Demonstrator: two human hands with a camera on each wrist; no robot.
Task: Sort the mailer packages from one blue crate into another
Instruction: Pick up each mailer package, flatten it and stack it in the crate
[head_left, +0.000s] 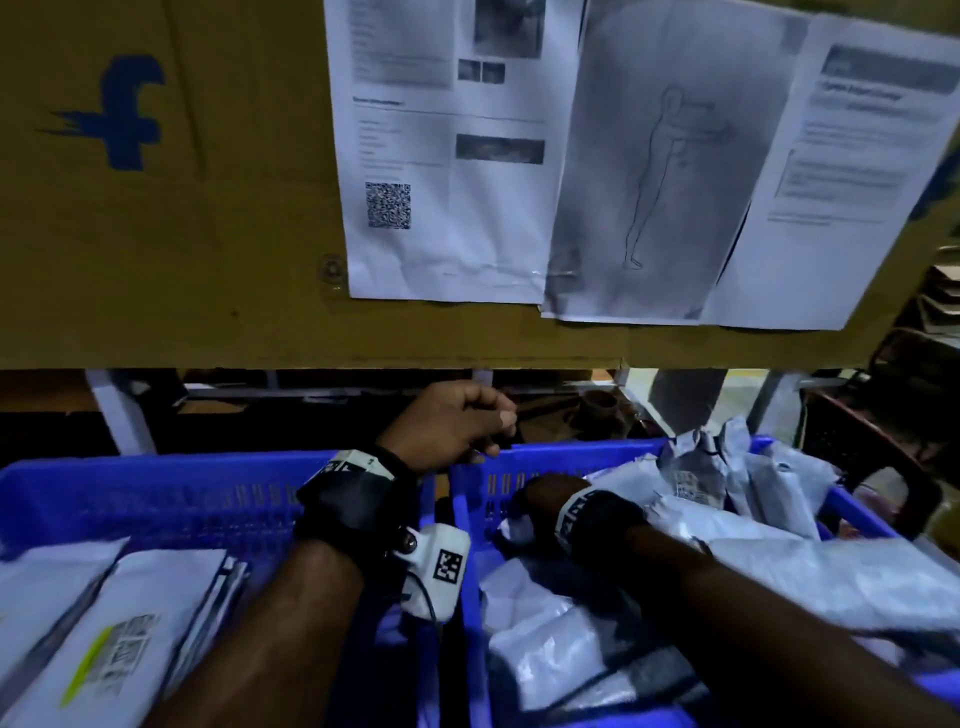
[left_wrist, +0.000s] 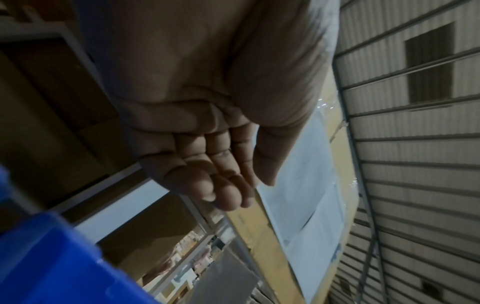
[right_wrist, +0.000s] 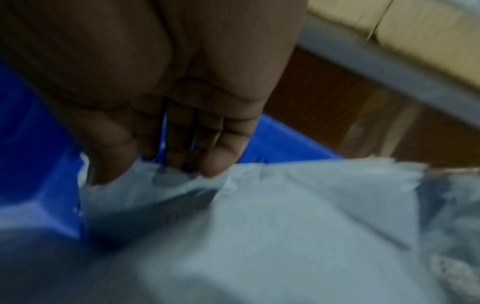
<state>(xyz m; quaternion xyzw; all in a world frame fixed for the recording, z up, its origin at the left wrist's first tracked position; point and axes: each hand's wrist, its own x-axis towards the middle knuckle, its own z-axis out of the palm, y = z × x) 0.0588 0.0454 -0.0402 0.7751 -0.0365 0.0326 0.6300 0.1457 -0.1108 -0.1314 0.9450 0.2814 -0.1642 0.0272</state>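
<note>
Right hand (head_left: 540, 501) pinching a grey mailer (right_wrist: 259, 205) edge in the right crate (head_left: 857, 512) | left hand (head_left: 449, 423) hovering loosely curled, holding nothing | left crate (head_left: 156, 488) lying to its left.

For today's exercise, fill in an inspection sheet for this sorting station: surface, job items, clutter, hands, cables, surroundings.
Surface: hidden beneath the crates.
Job items: left blue crate holds flat mailers; right blue crate holds a loose heap of mailers.
Clutter: nothing seen.
Hands: left hand loosely curled, empty, above the crate rims; right hand reaches into the right crate, fingers on a grey mailer.
Cables: wrist camera cord.
Surroundings: cardboard panel with printed sheets.
</note>
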